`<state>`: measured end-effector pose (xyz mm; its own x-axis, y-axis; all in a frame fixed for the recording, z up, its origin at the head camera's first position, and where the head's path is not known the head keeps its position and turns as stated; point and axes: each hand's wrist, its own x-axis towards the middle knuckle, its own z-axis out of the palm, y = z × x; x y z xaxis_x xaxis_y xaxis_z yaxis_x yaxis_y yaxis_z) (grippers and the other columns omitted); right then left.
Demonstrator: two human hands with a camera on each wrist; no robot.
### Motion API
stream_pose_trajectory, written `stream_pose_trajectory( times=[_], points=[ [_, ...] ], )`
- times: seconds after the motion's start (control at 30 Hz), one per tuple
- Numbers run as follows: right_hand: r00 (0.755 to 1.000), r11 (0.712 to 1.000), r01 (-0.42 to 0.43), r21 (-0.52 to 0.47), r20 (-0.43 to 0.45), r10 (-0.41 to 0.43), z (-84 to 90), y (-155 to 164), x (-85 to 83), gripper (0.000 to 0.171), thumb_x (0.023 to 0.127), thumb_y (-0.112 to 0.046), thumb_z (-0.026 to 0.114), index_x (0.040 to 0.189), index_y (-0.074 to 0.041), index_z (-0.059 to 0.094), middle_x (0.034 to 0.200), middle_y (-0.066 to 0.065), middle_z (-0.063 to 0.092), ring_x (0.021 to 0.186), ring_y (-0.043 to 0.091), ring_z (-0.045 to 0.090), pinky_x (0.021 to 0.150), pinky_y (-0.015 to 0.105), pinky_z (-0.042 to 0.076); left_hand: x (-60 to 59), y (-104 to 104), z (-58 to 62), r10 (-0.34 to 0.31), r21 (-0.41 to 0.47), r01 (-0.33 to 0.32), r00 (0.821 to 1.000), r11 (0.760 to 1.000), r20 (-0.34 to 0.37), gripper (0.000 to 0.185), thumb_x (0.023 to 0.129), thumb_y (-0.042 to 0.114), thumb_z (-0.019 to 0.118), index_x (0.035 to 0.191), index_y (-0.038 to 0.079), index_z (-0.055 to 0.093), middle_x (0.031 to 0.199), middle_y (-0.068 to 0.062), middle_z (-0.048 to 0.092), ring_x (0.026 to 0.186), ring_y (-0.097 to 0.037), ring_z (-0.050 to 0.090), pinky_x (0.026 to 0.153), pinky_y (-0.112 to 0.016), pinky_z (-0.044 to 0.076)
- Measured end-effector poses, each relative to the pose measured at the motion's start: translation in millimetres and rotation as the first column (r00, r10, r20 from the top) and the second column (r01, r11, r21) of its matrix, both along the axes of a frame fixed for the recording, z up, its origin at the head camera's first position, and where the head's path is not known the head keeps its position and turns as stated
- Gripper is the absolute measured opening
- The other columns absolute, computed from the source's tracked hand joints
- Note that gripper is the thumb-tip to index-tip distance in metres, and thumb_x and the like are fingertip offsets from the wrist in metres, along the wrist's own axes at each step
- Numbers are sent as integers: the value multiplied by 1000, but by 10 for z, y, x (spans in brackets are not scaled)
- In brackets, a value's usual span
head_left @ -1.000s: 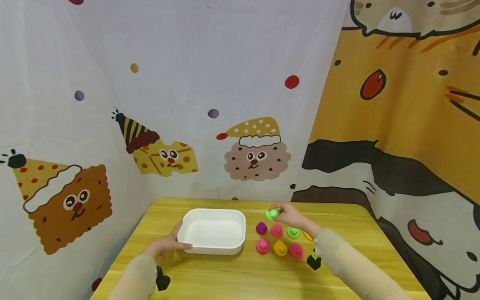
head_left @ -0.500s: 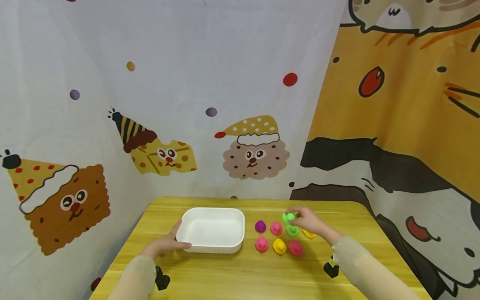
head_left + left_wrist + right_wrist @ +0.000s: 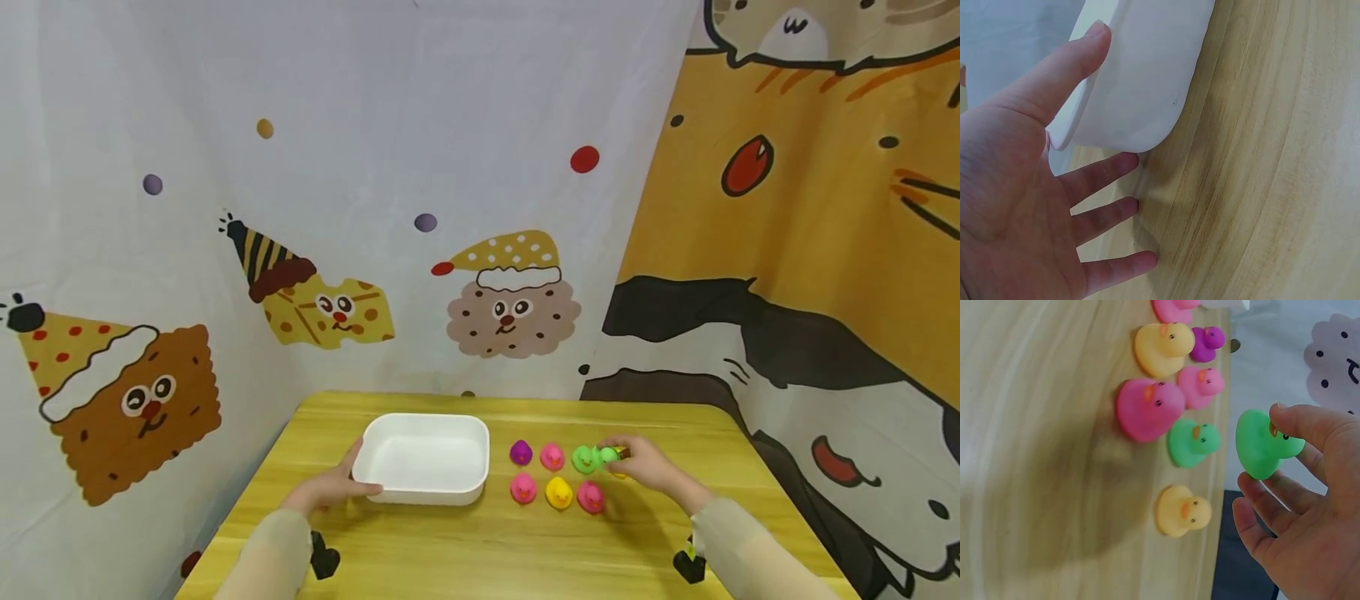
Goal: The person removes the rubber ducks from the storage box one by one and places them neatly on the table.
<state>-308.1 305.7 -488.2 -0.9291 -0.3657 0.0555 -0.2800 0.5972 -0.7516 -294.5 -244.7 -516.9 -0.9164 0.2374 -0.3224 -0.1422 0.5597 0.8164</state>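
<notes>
My right hand (image 3: 647,468) pinches a green rubber duck (image 3: 1260,445) between thumb and fingers, raised off the table in the right wrist view. Beneath it stand another green duck (image 3: 1191,442) and a yellow duck (image 3: 1182,511), which the hand partly covers in the head view. Several more ducks stand in two rows: a purple duck (image 3: 521,452), a pink duck (image 3: 552,457), two more pink ones and a yellow one (image 3: 558,493). My left hand (image 3: 330,488) rests at the near-left corner of a white basin (image 3: 422,498), its thumb against the wall, fingers extended.
The wooden table (image 3: 465,550) carries everything, with the basin left of the ducks. A printed cloth (image 3: 510,108) hangs behind and beside the table. Dark wrist devices show below both sleeves.
My right hand has carried the green duck rightward and slightly nearer, from above the purple and pink ducks to the right end of the back row. The left hand stays at the basin.
</notes>
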Motion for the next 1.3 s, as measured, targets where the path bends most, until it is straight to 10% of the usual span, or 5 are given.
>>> stream_pose_trajectory(
  times=[1.3],
  points=[
    [983, 992, 124, 13, 131, -125, -496, 302, 269, 34, 81, -2, 72, 112, 8, 64, 114, 26, 60, 95, 32, 62, 77, 38, 55, -1, 10, 78, -34, 11, 34, 999, 999, -3, 117, 83, 30, 77, 151, -1, -14, 153, -33, -11, 139, -53, -1, 108, -68, 11]
  ],
)
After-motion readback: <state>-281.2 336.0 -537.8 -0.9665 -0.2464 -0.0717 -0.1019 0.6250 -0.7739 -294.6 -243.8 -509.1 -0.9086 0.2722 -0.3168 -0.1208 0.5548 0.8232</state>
